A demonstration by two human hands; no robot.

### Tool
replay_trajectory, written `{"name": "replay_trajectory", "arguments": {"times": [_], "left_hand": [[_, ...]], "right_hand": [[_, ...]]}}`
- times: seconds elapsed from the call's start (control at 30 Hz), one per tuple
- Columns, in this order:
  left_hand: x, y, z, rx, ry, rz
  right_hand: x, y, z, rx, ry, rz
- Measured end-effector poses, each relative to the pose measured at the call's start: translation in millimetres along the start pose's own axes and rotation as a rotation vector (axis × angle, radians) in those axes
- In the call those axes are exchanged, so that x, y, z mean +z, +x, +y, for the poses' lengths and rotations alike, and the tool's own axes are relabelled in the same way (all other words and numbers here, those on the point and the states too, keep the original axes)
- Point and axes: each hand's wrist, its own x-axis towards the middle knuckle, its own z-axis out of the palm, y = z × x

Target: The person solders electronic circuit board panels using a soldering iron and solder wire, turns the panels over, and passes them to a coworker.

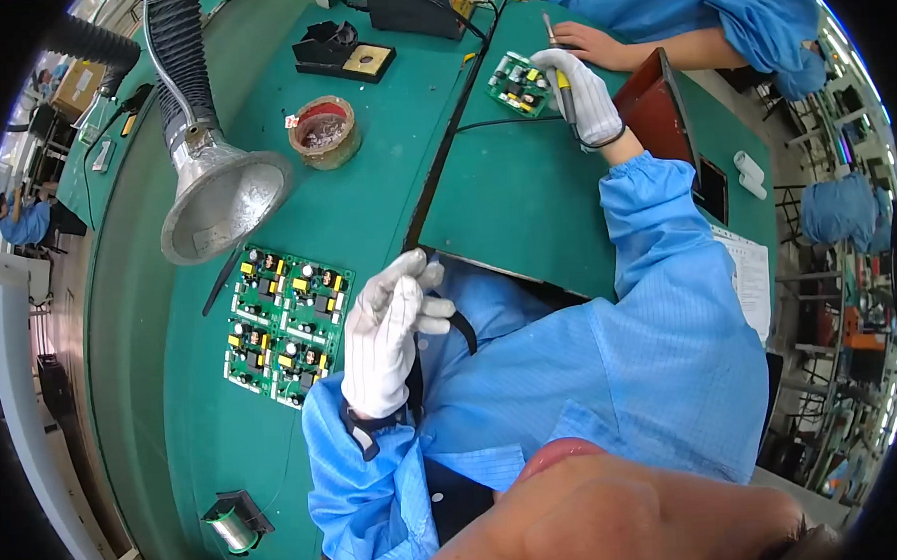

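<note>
Right hand [589,96] gripping a soldering iron [560,75], shaft running away from the body, tip beside the small circuit board [520,83] on the table [505,197]; left hand [389,333] idle near chest, fingers loose, empty.

Soldering iron [563,93] (yellow collar), upright in grip, over small green circuit board [520,83]

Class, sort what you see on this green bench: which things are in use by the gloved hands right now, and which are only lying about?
In use:
right hand
soldering iron
small circuit board

Lying about:
left hand, raised, holding nothing
panel of circuit boards
fume funnel
round tin
solder spool
iron stand
</note>
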Motion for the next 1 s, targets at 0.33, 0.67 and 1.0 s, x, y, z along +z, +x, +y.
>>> {"name": "replay_trajectory", "arguments": {"times": [0.33, 0.67, 1.0], "left_hand": [[2, -26, 15, 0.016, 0.132, 0.038], [-19, -58, 10, 0.152, 0.060, 0.196], [-69, -112, 3, 0.395, 0.381, 0.714]], "right_hand": [[-3, 39, -1, 0.059, -0.108, -0.052], [6, 25, -1, 0.079, -0.040, 0.028], [6, 37, 16, -0.276, -0.314, 0.065]]}}
